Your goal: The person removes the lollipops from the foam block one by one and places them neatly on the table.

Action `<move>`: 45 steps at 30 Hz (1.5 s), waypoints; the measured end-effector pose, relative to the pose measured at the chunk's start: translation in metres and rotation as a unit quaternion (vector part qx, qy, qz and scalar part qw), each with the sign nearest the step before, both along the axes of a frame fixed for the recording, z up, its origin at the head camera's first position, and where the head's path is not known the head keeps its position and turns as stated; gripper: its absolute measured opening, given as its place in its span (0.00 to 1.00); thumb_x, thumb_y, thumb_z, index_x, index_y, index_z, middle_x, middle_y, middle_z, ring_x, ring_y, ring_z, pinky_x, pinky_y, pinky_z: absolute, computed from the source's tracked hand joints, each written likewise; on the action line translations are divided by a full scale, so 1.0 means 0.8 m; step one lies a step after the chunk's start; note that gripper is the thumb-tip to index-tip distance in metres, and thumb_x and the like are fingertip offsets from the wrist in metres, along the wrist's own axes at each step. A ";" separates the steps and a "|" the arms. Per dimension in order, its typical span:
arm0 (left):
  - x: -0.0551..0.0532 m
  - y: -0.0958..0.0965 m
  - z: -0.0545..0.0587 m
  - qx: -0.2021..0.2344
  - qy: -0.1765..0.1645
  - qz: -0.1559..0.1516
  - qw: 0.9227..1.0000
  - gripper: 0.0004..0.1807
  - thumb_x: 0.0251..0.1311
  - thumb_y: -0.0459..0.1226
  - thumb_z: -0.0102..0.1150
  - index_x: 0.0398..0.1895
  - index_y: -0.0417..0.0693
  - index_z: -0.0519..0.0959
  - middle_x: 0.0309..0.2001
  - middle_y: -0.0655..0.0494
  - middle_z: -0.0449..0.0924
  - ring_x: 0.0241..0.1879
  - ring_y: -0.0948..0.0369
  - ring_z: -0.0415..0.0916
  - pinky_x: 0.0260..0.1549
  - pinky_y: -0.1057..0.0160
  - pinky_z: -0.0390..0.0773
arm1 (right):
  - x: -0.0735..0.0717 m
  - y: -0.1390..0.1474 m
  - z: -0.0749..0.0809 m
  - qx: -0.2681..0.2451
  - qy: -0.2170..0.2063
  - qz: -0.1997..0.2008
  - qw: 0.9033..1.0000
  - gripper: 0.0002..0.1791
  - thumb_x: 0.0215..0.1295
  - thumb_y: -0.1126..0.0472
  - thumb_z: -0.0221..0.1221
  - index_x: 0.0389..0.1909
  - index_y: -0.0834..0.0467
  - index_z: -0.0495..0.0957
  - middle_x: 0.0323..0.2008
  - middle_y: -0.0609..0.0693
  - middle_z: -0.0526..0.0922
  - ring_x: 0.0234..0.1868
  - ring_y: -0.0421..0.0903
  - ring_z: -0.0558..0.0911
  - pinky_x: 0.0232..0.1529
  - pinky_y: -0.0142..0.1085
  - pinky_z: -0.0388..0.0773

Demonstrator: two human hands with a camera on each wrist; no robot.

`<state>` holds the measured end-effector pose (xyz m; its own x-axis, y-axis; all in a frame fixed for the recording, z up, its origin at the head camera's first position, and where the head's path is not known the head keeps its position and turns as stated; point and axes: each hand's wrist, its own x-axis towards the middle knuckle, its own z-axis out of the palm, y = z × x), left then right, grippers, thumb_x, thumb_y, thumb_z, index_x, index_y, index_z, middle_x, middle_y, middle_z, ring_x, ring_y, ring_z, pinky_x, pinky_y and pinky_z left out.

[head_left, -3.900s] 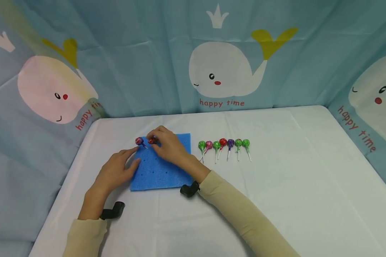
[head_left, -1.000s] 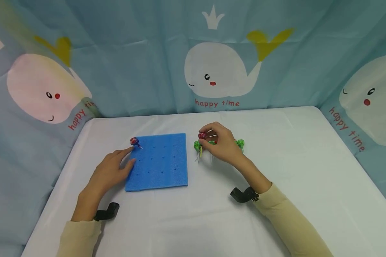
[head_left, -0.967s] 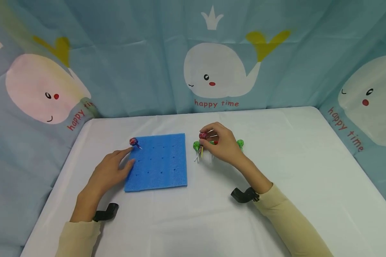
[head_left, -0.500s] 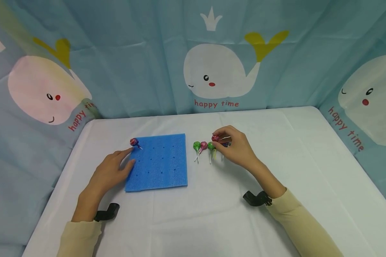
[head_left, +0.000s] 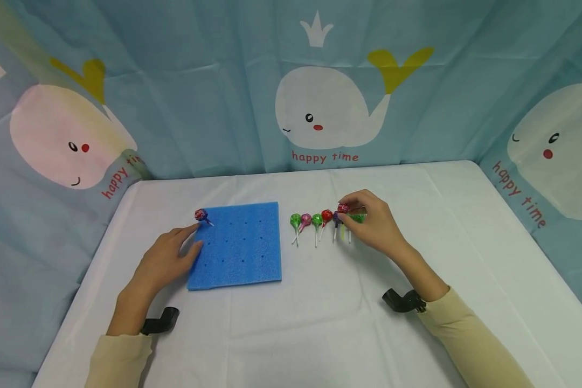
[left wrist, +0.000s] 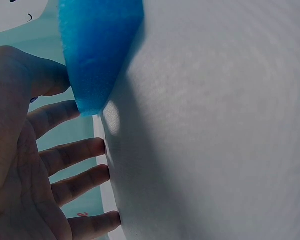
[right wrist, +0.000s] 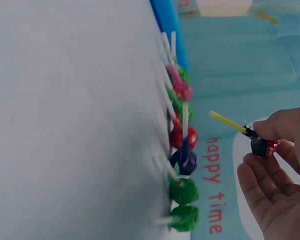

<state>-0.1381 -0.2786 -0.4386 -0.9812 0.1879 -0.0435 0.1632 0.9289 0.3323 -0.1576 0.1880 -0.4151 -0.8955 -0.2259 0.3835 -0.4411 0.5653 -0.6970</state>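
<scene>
My right hand (head_left: 375,223) pinches a red-and-dark wrapped lollipop (head_left: 343,208) by its head, above the right part of a row of lollipops. In the right wrist view its yellow stick (right wrist: 227,121) points away from the fingers. My left hand (head_left: 162,261), fingers extended, touches the left edge of a blue foam board (head_left: 237,253) dotted with small holes. In the left wrist view the thumb and forefinger lie at the foam's edge. One red-and-blue lollipop (head_left: 201,214) stands tilted at the board's far left corner.
Right of the board lie green (head_left: 295,220), pink (head_left: 305,219), red (head_left: 326,215) and purple (head_left: 337,217) lollipops, sticks toward me. More green ones are partly behind the right hand. A white cloth (head_left: 310,323) covers the table; a whale-print curtain (head_left: 223,108) hangs behind.
My right hand has carried the pinched lollipop from the board's far edge to the row, then rightward along it. The left hand has stayed at the board's edge.
</scene>
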 end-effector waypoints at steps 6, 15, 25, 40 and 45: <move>0.000 -0.002 -0.002 0.003 0.002 -0.002 1.000 0.34 0.78 0.50 0.51 0.80 0.44 0.66 0.74 0.29 0.70 0.73 0.28 0.65 0.67 0.23 0.68 | -0.003 0.015 -0.006 0.007 0.003 -0.011 1.000 0.16 0.64 0.71 0.70 0.52 0.64 0.83 0.48 0.57 0.86 0.44 0.52 0.90 0.49 0.47 0.90; 0.000 -0.001 -0.003 0.005 0.005 -0.002 1.000 0.33 0.78 0.50 0.52 0.80 0.44 0.66 0.73 0.29 0.70 0.72 0.28 0.66 0.66 0.22 0.69 | -0.001 0.037 -0.011 0.016 -0.004 -0.018 1.000 0.15 0.64 0.70 0.70 0.51 0.65 0.83 0.48 0.58 0.85 0.44 0.54 0.90 0.49 0.47 0.89; 0.002 -0.002 0.000 0.008 0.008 -0.001 1.000 0.32 0.78 0.48 0.52 0.80 0.44 0.67 0.73 0.29 0.71 0.72 0.29 0.67 0.67 0.23 0.69 | -0.004 0.058 -0.019 0.022 -0.032 -0.046 0.998 0.15 0.66 0.69 0.69 0.53 0.65 0.83 0.50 0.59 0.85 0.45 0.55 0.90 0.50 0.44 0.90; 0.000 -0.001 -0.003 0.005 0.006 0.001 1.000 0.32 0.78 0.48 0.52 0.80 0.45 0.67 0.73 0.31 0.71 0.73 0.30 0.67 0.68 0.24 0.68 | -0.007 0.081 -0.030 0.065 -0.035 -0.042 0.996 0.14 0.67 0.68 0.68 0.52 0.66 0.83 0.49 0.62 0.85 0.45 0.58 0.89 0.48 0.32 0.88; 0.001 0.001 0.001 0.005 0.005 0.000 1.000 0.32 0.78 0.49 0.52 0.80 0.45 0.67 0.73 0.30 0.71 0.73 0.30 0.67 0.68 0.24 0.69 | -0.011 0.082 -0.032 0.089 -0.032 -0.038 0.995 0.15 0.66 0.69 0.67 0.53 0.67 0.83 0.48 0.61 0.85 0.46 0.58 0.89 0.48 0.45 0.89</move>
